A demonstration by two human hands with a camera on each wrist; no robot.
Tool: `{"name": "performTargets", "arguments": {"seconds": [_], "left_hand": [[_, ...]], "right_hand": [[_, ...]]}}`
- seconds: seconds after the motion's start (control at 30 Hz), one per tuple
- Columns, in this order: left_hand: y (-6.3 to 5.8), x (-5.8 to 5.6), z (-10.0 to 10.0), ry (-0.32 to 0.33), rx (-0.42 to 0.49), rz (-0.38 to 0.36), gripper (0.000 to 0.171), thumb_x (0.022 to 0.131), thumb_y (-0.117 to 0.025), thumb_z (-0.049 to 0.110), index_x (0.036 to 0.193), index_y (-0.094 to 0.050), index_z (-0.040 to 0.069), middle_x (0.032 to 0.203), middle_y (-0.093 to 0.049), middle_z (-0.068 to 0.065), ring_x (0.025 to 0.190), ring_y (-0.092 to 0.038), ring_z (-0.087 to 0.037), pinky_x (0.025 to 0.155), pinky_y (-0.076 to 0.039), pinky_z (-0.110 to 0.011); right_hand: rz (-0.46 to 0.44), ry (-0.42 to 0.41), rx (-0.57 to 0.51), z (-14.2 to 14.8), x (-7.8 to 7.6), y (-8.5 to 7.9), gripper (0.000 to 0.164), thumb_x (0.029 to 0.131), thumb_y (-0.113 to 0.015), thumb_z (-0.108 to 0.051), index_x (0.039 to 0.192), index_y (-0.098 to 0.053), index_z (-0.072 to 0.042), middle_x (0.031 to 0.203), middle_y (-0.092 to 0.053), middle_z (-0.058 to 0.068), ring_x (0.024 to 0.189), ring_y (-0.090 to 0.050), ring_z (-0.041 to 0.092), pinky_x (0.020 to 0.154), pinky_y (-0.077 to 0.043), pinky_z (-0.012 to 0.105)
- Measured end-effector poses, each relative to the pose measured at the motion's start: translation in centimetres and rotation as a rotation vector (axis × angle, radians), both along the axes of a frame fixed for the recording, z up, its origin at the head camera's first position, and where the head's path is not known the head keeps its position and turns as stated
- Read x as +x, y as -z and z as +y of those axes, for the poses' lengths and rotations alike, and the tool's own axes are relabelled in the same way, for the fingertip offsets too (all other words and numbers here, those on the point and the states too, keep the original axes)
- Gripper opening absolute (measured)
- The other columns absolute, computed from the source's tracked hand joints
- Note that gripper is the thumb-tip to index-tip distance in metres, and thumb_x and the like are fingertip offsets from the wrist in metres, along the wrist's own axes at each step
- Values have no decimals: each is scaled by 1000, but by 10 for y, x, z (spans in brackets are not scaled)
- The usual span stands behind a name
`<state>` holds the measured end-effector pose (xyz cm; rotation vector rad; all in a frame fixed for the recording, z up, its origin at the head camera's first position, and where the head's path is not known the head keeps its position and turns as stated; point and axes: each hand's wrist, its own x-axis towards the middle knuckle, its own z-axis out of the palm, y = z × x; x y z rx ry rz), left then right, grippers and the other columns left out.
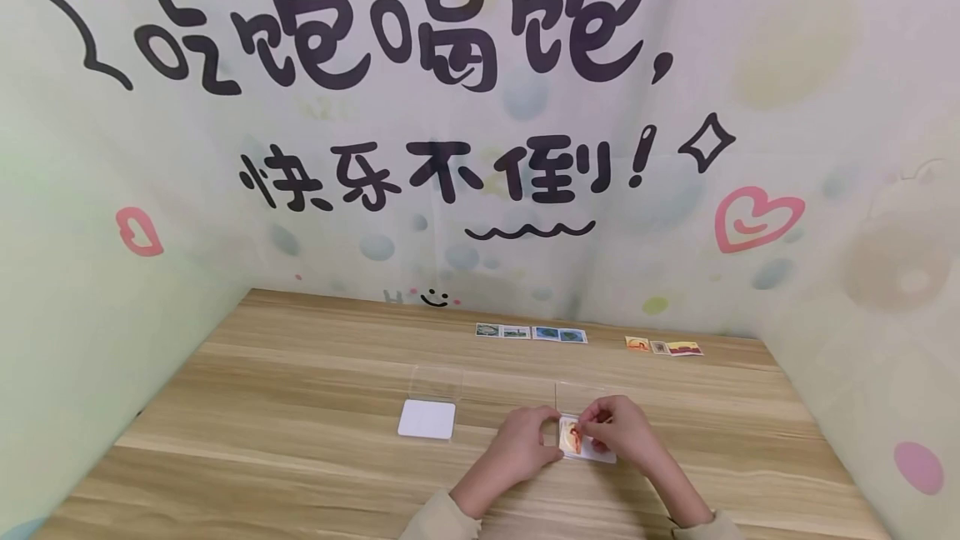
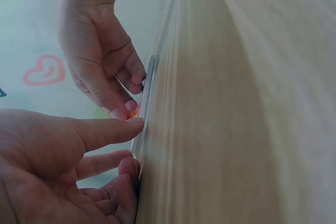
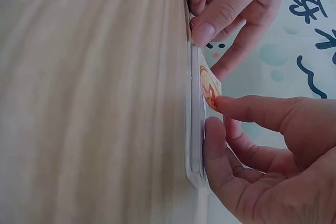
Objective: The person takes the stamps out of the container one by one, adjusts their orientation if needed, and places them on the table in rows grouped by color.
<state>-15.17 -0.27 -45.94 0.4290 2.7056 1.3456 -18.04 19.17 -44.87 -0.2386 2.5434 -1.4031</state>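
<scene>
An orange postage stamp (image 1: 568, 437) lies over the left part of a flat clear case (image 1: 600, 454) with a white inside. My right hand (image 1: 624, 432) pinches the stamp's right edge between thumb and fingertip; in the right wrist view that edge of the stamp (image 3: 209, 86) is lifted and curves up from the white surface. My left hand (image 1: 519, 446) grips the case's left side, its thumb (image 2: 113, 131) at the near corner and a finger at the far one. The case's transparent lid (image 1: 577, 396) lies folded open behind it.
A second clear case with a white inside (image 1: 426, 419) stands open to the left. Toward the back of the wooden table (image 1: 300, 373) lie a row of green and blue stamps (image 1: 531, 332) and, farther right, several reddish and yellow stamps (image 1: 684, 348). A printed cloth (image 1: 360, 257) hangs behind.
</scene>
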Motion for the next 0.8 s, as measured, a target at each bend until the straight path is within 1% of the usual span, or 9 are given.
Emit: {"name": "performTargets", "arguments": {"seconds": [0.1, 0.37, 0.5, 0.67, 0.8], "left_hand": [[0, 0, 0, 0, 4, 5, 44, 83, -85, 3, 124, -70, -2, 66, -47, 6, 66, -42, -5, 63, -38, -23], [0, 0, 1, 5, 16, -1, 45, 83, -85, 2, 124, -70, -2, 64, -46, 7, 58, -41, -4, 57, -37, -21], [0, 0, 1, 8, 22, -4, 45, 82, -85, 1, 124, -70, -3, 63, -45, 7, 56, -41, -3, 55, -36, -21], [1, 0, 1, 9, 25, 0, 45, 82, -85, 1, 124, -70, -3, 62, -45, 8, 56, -41, -3, 55, -36, -21], [1, -1, 1, 8, 18, 2, 45, 82, -86, 2, 124, -71, -2, 63, -46, 7, 59, -41, -4, 58, -37, -21]], "right_hand": [[3, -8, -5, 1, 0, 0, 7, 93, -72, 4, 88, -69, 6, 77, -63, 6, 63, -57, 14, 57, -51, 22], [26, -53, -29, 5, -3, 2, 8, 93, -73, 3, 88, -69, 7, 74, -63, 3, 62, -57, 14, 54, -49, 22], [15, -82, -53, 7, -4, 2, 6, 92, -72, 5, 89, -68, 8, 75, -63, 3, 63, -57, 13, 54, -50, 22], [-2, -114, -78, 9, -5, 0, 5, 92, -70, 7, 95, -67, 10, 79, -63, 4, 64, -55, 12, 54, -48, 22], [-5, -134, -70, 10, -5, -1, 12, 91, -71, 6, 102, -69, 11, 79, -63, 4, 62, -52, 10, 54, -46, 22]]}}
